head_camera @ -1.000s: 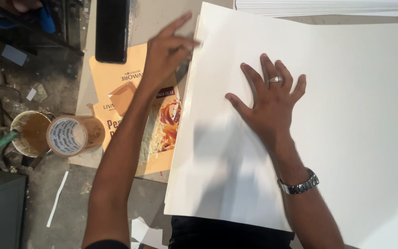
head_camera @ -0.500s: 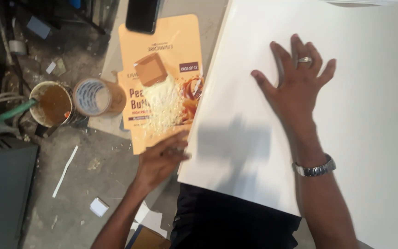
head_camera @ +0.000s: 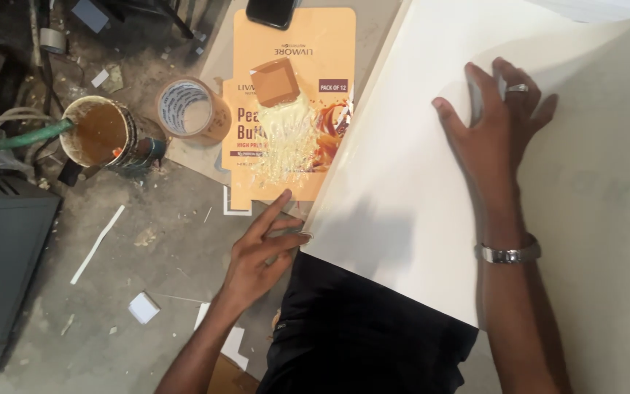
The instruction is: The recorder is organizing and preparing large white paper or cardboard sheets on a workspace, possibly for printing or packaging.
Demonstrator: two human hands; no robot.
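From the head camera, looking down: one large white sheet [head_camera: 417, 182] fills the right half of the view, its near left corner hanging over the person's dark lap. One flattened orange carton [head_camera: 293, 117] lies just left of the sheet, with a pale smear of glue across its middle and one small brown block [head_camera: 275, 82] sitting on it. One dark phone [head_camera: 273, 11] rests at the carton's far edge. Further left on the gritty floor stand one tin [head_camera: 100, 133] of brownish liquid and one roll of tape [head_camera: 187, 109], just beside each other. A few white paper scraps [head_camera: 144, 307] are scattered about.

The left hand [head_camera: 264, 248] is loosely open, fingers stretched forward, its fingertips at the sheet's near left corner and the carton's near edge; it grips nothing that I can see. The right hand [head_camera: 494, 120] is spread, fingers fanned and slightly arched, pressing down on the white sheet. It wears one ring and, at the wrist, one metal watch [head_camera: 508, 254].
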